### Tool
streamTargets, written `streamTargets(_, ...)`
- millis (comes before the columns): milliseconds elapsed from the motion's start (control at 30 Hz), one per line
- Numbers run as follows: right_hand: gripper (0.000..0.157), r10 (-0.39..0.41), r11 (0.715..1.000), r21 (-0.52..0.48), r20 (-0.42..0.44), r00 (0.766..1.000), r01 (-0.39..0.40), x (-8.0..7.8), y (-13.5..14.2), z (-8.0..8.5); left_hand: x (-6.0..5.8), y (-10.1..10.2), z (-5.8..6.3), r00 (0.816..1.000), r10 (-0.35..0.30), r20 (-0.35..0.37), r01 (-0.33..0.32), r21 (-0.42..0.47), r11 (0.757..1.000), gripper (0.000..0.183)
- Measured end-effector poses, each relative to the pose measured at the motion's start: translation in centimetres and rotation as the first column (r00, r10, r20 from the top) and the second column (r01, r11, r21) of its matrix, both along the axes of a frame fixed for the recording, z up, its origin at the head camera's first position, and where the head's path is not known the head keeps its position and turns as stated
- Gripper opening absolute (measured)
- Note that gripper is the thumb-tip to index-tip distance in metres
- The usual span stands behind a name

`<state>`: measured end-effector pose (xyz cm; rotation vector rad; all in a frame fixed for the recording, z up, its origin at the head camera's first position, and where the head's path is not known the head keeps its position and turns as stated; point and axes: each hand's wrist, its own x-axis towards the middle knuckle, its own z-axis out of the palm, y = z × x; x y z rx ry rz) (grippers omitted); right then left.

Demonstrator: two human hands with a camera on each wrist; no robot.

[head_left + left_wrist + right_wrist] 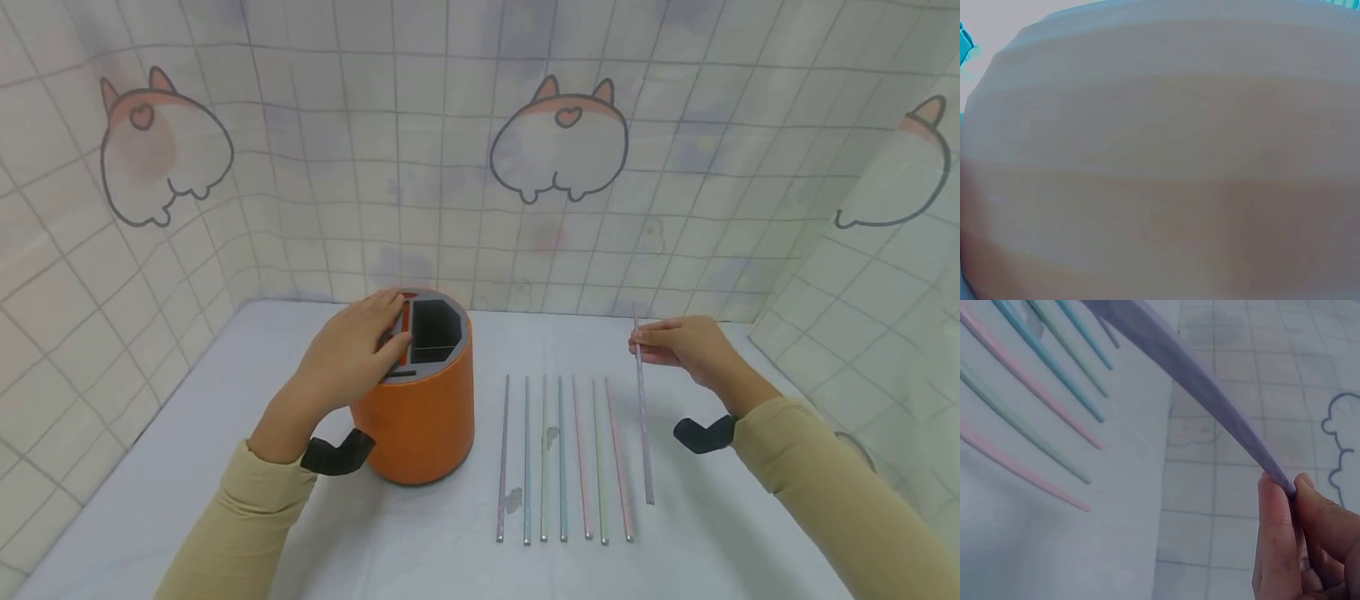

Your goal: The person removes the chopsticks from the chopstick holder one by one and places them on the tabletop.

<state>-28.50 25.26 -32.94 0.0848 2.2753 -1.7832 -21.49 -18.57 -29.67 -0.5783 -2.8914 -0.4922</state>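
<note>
My right hand (678,346) pinches a purple chopstick (643,425) near its far end between thumb and fingertips. In the right wrist view, the purple chopstick (1210,397) slants down to those fingertips. My left hand (352,350) rests on the top left of an orange cylindrical holder (420,429), its thumb lying over the grey divided top. A dark compartment (435,325) shows beside the fingers. Between the holder and my right hand, several pastel chopsticks, among them a pink chopstick (620,467) and a blue chopstick (562,467), lie roughly side by side with silvery ends towards me.
The white table (442,542) meets a tiled-pattern cloth backdrop (375,208) at the back and sides. Small grey patches (513,500) mark the tabletop among the chopsticks. Skin close to the lens fills nearly all of the left wrist view.
</note>
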Motion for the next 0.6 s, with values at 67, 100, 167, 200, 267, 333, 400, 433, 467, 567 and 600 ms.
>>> streamTargets(67,0.026,0.004,1.0,-0.008,0.024,1.0,-0.004,-0.1,0.5,-1.0,0.0,0.0,0.0,1.0,-0.001,-0.002,0.001,0.001,1.0,0.06)
streamTargets(100,0.028,0.008,1.0,-0.008,0.033,0.999,-0.008,-0.1,0.6,-1.5,0.0,0.0,0.0,1.0,-0.001,-0.003,0.001,0.001,1.0,0.06)
streamTargets(167,0.037,0.014,1.0,0.004,0.047,0.999,-0.014,0.0,0.9,-2.6,0.0,0.0,0.0,1.0,0.001,-0.002,-0.001,0.002,1.0,0.06)
streamTargets(200,0.042,0.014,1.0,0.008,0.055,0.998,-0.015,0.0,1.0,-3.2,0.1,0.0,0.0,1.0,0.0,-0.001,0.0,0.004,1.0,0.059)
streamTargets(267,0.048,0.014,1.0,0.026,0.068,0.998,-0.016,0.2,1.2,-4.3,0.0,0.0,0.1,1.0,0.001,0.004,-0.001,0.004,1.0,0.06)
streamTargets(333,0.048,0.014,1.0,0.023,0.085,0.996,-0.016,0.3,1.5,-5.3,0.0,0.1,0.1,1.0,0.002,0.008,-0.002,0.002,1.0,0.06)
streamTargets(400,0.042,0.008,1.0,0.008,0.104,0.995,-0.009,0.2,1.8,-6.3,0.0,0.1,0.1,1.0,0.003,0.012,-0.003,0.0,1.0,0.06)
streamTargets(433,0.038,0.006,1.0,0.003,0.11,0.994,-0.006,0.2,1.8,-6.7,0.0,0.1,0.1,1.0,0.006,0.013,-0.006,-0.002,1.0,0.061)
streamTargets(467,0.035,0.003,1.0,-0.003,0.115,0.993,-0.003,0.1,1.9,-7.1,0.0,0.1,0.2,1.0,0.008,0.013,-0.008,-0.003,1.0,0.061)
streamTargets(567,0.029,-0.005,1.0,-0.004,0.131,0.991,0.006,0.0,1.9,-8.2,0.0,0.0,0.2,1.0,0.012,0.01,-0.012,-0.004,1.0,0.06)
streamTargets(600,0.029,-0.01,1.0,0.007,0.136,0.991,0.009,0.0,1.9,-8.5,0.0,0.0,0.2,1.0,0.013,0.009,-0.013,-0.004,1.0,0.061)
